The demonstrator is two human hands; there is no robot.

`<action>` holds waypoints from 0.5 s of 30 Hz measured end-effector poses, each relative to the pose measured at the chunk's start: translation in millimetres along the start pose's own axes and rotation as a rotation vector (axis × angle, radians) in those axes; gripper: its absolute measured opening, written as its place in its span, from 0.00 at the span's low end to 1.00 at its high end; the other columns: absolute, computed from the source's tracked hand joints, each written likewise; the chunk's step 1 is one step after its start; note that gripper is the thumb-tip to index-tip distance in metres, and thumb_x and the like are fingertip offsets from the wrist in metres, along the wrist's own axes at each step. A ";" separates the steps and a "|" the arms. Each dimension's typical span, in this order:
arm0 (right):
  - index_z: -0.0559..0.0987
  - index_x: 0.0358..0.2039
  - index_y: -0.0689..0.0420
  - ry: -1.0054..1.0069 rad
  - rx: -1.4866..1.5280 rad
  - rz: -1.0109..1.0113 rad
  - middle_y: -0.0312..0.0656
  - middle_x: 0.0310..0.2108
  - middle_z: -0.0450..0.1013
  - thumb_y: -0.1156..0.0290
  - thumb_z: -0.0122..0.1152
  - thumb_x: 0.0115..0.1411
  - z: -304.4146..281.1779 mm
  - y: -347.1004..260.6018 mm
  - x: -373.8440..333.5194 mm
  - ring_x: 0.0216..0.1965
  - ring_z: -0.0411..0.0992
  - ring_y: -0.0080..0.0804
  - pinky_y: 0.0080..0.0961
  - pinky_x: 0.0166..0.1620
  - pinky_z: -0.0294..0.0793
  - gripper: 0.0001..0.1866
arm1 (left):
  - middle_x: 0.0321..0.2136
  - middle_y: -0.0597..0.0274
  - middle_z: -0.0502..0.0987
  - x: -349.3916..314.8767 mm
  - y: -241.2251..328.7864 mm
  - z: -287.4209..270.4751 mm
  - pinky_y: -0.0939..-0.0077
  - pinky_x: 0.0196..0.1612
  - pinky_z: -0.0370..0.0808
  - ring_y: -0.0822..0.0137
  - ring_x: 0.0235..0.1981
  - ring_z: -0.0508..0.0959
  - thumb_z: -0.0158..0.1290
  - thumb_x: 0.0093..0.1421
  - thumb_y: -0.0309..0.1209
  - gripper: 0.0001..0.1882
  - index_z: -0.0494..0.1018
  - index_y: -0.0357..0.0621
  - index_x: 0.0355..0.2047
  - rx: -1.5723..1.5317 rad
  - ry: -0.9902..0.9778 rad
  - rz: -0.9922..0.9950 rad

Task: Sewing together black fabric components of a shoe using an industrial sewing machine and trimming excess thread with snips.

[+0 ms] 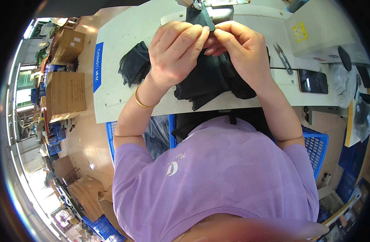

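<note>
Both my hands meet at the top middle, at the near end of a strip of dark fabric [199, 18]. My left hand [177, 50] pinches its edge between thumb and forefinger. From the other side, my right hand [239, 44] grips the same edge with its thumb and forefinger, the other fingers curled below. The strip's far end runs under the metal presser part of a sewing machine [196, 5]. Beneath my hands lies a heap of black fabric pieces [205, 80], reaching toward the table's front edge. Left of my left wrist is a smaller stack of black fabric [135, 64].
On the white table [124, 101], thread snips [283, 58] and a black phone [313, 81] lie to my right, near a pale plastic bin [322, 32]. Blue baskets [315, 149] stand below the table on both sides. Cardboard boxes [66, 94] sit on the left.
</note>
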State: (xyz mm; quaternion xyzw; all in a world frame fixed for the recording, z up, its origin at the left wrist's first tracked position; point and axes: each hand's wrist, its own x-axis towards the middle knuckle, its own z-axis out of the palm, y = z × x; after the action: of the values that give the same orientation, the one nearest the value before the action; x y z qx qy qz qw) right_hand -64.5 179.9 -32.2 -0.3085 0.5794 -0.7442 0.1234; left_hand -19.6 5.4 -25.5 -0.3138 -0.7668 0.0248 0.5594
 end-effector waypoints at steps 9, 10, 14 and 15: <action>0.80 0.27 0.63 0.028 -0.103 0.055 0.36 0.20 0.78 0.70 0.55 0.63 1.9 -7.3 5.2 0.20 0.73 0.16 0.13 0.26 0.71 0.11 | 0.32 0.63 0.78 0.4 5.1 -4.5 0.70 0.37 0.77 0.64 0.32 0.78 0.61 0.39 0.21 0.16 0.81 0.37 0.32 0.023 -0.058 0.008; 0.80 0.27 0.63 0.026 -0.103 0.055 0.36 0.20 0.78 0.70 0.55 0.63 2.2 -6.8 4.9 0.20 0.73 0.16 0.13 0.26 0.71 0.11 | 0.32 0.63 0.78 0.3 6.8 -5.7 0.71 0.37 0.77 0.64 0.32 0.79 0.60 0.41 0.17 0.16 0.83 0.39 0.34 0.002 -0.077 -0.036; 0.79 0.25 0.62 0.049 -0.110 0.026 0.34 0.18 0.77 0.71 0.56 0.60 3.5 -3.2 5.3 0.17 0.67 0.12 0.13 0.22 0.65 0.10 | 0.33 0.63 0.78 3.4 7.4 -8.6 0.71 0.38 0.77 0.64 0.32 0.79 0.60 0.41 0.17 0.16 0.83 0.39 0.34 0.038 -0.144 -0.155; 0.79 0.25 0.62 0.068 -0.116 0.005 0.34 0.17 0.76 0.71 0.56 0.60 5.0 -2.6 4.8 0.17 0.66 0.11 0.13 0.21 0.64 0.10 | 0.32 0.63 0.78 0.5 4.1 -5.9 0.71 0.37 0.77 0.65 0.32 0.78 0.61 0.38 0.22 0.16 0.82 0.39 0.33 0.055 -0.098 -0.088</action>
State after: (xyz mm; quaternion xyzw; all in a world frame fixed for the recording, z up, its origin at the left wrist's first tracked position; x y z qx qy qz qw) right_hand -64.8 174.1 -27.6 -0.2882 0.6263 -0.7190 0.0876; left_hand -12.7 7.1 -24.4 -0.2625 -0.8053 0.0366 0.5303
